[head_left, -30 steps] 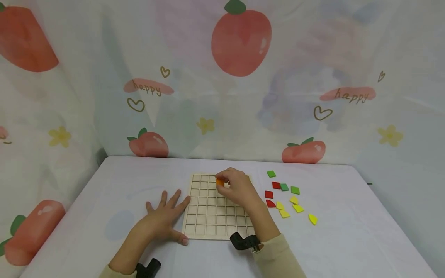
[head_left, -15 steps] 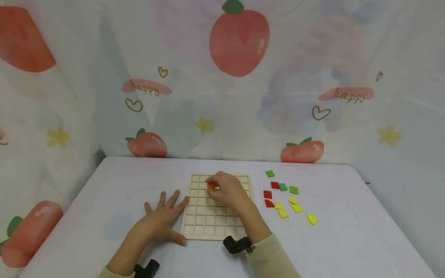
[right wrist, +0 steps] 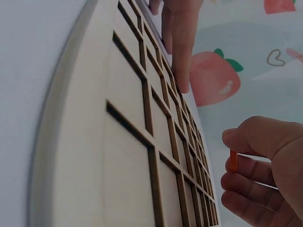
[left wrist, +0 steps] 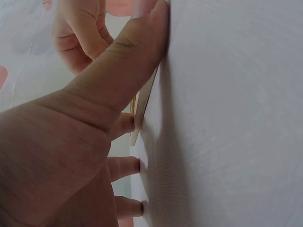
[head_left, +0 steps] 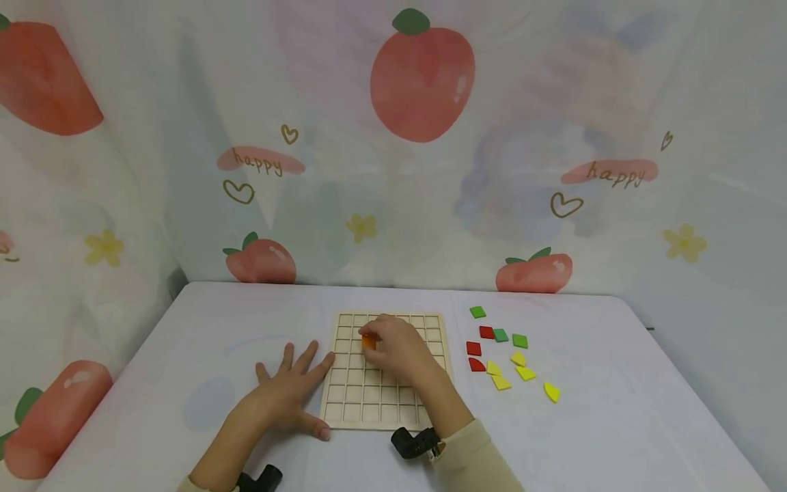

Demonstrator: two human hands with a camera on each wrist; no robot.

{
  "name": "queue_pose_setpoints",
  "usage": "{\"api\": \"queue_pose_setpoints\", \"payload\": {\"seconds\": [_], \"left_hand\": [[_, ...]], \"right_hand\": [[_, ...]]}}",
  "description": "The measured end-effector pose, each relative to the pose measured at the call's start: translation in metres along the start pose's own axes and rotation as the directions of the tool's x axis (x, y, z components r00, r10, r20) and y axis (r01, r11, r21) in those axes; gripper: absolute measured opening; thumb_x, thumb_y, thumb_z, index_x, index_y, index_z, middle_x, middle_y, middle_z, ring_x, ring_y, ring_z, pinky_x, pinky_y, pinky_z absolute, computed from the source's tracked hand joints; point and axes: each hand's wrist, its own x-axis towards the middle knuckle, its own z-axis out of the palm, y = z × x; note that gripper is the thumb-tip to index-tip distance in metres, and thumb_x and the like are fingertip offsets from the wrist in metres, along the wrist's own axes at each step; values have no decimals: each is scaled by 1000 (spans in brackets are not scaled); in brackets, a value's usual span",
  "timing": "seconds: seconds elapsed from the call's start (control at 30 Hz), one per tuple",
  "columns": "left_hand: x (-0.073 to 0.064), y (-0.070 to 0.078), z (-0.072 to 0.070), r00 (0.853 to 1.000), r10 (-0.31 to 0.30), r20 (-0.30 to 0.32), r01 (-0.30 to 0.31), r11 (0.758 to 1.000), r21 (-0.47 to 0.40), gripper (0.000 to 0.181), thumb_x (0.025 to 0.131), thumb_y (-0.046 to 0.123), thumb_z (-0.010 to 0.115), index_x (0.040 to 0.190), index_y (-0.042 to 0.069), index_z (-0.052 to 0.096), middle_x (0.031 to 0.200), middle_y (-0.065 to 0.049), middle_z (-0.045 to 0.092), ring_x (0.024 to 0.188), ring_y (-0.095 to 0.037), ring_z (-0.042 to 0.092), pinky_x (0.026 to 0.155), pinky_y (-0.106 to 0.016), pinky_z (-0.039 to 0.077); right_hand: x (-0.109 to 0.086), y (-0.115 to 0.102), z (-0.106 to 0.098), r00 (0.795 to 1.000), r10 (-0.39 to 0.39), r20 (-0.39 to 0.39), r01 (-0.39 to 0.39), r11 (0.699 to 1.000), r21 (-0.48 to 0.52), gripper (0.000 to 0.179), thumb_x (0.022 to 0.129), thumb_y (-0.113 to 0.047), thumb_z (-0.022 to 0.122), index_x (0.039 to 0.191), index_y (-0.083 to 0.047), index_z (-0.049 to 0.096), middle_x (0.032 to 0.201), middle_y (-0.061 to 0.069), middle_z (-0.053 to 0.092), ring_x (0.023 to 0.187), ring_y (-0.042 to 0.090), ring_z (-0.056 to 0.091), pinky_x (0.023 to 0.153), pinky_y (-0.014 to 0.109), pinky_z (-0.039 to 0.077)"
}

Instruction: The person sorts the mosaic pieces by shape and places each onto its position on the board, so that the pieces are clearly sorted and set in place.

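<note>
A pale wooden grid board [head_left: 353,394] with square recesses lies on the table. Over its upper left part, my right hand [head_left: 399,350] pinches a small orange tile [head_left: 368,341] between thumb and fingers. In the right wrist view the orange tile [right wrist: 233,161] shows edge-on, apart from the board's ridges. My left hand [head_left: 284,396] lies spread at the board's left side, with the index fingertip at the left edge and the thumb near the lower left corner. The left wrist view shows the left thumb [left wrist: 118,61] stretched along the board's edge.
Right of the board lie loose tiles: green squares such as the far one [head_left: 477,312], red pieces including a rounded one [head_left: 476,365], and several yellow rounded pieces [head_left: 525,373]. A patterned cloth [head_left: 418,225] hangs behind the white table [head_left: 615,437].
My right hand has carried the orange tile leftward and a little nearer over the board. The left hand has stayed in place, and the view has tilted slightly.
</note>
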Motion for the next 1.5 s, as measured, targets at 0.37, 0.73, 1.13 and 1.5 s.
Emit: {"api": "queue_pose_setpoints", "payload": {"seconds": [0.37, 0.73, 1.13, 1.5], "left_hand": [[0, -1, 2, 1000, 6, -10, -6, 1000, 7, 127, 50, 74, 81, 157, 28, 32, 166, -16, 16, 147, -58, 3, 93, -90, 4], [-1, 0, 0, 1000, 3, -3, -3, 1000, 8, 127, 51, 75, 80, 158, 27, 31, 167, -15, 15, 147, -57, 3, 94, -90, 4], [-3, 1, -3, 999, 29, -18, -29, 1000, 4, 126, 53, 72, 81, 158, 25, 30, 166, -16, 14, 147, -58, 3, 93, -90, 5], [-1, 0, -2, 1000, 22, -4, -22, 1000, -11, 126, 53, 72, 81, 158, 25, 30, 166, -16, 14, 147, -58, 1, 93, -90, 2]], "right_hand": [[-1, -2, 8, 1000, -6, 13, 6, 999, -47, 24, 90, -21, 70, 112, -15, 74, 100, -3, 69, 83, 9, 59, 77, 28, 53], [-2, -2, 12, 1000, 15, 12, -15, 999, -36, 9, 90, -21, 70, 98, -18, 68, 89, -7, 63, 77, 9, 56, 72, 28, 50], [-1, -3, 14, 999, -9, 33, 12, 996, -92, 6, 89, -23, 75, 88, -18, 78, 85, -7, 65, 75, 7, 58, 72, 28, 52], [-4, -7, 11, 994, 25, 106, -15, 996, -90, 26, 92, -15, 69, 117, -16, 76, 114, -1, 63, 93, 15, 63, 82, 32, 54]]}}
